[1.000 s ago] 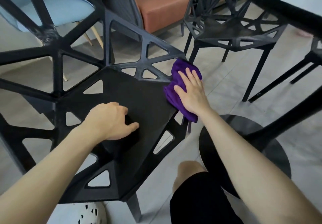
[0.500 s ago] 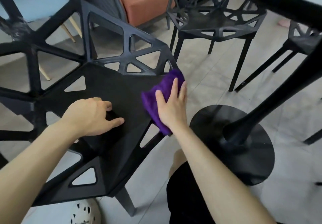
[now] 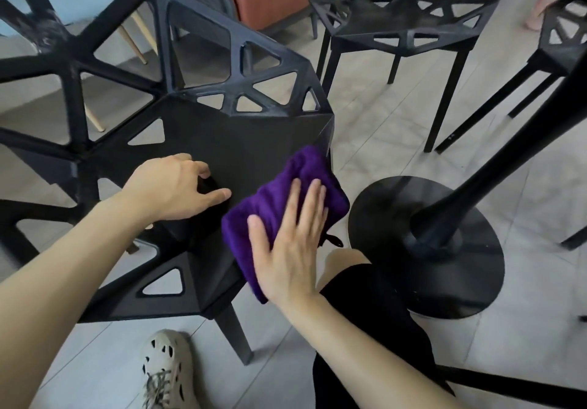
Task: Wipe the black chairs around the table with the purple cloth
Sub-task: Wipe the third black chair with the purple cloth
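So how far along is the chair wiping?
Nothing shows as clearly finished. In hand: the right hand presses the cloth flat on the near chair, at the seat's right edge, while the left hand rests on the seat. Left: at least two more black chairs, one behind and one far right; whether they are wiped cannot be told.

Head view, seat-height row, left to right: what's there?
In order: left hand on the near black chair → purple cloth → round table base. The right hand lies flat on the cloth, so it's left out.
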The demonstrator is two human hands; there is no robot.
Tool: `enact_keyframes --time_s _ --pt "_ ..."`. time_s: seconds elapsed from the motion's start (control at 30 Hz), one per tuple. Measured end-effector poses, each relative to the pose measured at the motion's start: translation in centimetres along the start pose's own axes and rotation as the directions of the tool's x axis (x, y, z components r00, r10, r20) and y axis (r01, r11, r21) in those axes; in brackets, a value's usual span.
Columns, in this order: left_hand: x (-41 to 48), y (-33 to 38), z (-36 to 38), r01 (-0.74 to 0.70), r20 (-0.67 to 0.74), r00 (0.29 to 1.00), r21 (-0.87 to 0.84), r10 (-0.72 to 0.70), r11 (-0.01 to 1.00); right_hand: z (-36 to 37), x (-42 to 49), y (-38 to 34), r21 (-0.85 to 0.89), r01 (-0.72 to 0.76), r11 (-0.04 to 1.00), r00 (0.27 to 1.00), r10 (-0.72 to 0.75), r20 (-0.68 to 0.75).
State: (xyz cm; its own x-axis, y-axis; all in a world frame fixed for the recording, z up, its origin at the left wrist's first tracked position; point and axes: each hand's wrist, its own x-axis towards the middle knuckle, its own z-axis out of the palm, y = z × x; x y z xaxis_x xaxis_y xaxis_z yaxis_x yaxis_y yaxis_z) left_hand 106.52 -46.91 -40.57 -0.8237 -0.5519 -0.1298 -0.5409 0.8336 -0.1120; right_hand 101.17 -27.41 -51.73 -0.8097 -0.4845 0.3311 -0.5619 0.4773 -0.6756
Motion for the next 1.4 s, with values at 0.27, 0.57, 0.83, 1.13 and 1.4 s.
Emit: enact_keyframes --time_s 0.27,0.57,0.83,1.13,1.4 --pt "-2.8 -0.3 -0.3 -0.008 -0.009 1.000 -0.033 0.008 0.999 -0.9 7.8 10.0 0.076 0.421 0.904 0.907 -0.421 -0.018" --pt "-8.7 -3.6 -2.3 0.076 -0.278 0.959 0.098 -0.046 0.992 -1.2 -0.5 1.6 0.005 0.642 0.766 0.752 -0.631 0.189" --pt "-15.2 -10.3 -1.9 0.284 -0.446 0.843 -0.104 -0.300 0.953 0.3 -4.0 -3.9 -0.003 0.880 0.474 0.439 -0.812 0.384" --pt "-17.8 -11.0 -1.5 0.362 -0.116 0.722 -0.777 -0.682 0.515 1.5 -3.5 -7.3 -0.114 0.837 0.535 0.513 -0.697 0.501" --pt "-16.9 -11.9 -0.6 0.317 -0.078 0.642 -0.879 -0.763 0.357 4.3 -3.2 -13.0 0.117 0.793 0.598 0.468 -0.721 0.511"
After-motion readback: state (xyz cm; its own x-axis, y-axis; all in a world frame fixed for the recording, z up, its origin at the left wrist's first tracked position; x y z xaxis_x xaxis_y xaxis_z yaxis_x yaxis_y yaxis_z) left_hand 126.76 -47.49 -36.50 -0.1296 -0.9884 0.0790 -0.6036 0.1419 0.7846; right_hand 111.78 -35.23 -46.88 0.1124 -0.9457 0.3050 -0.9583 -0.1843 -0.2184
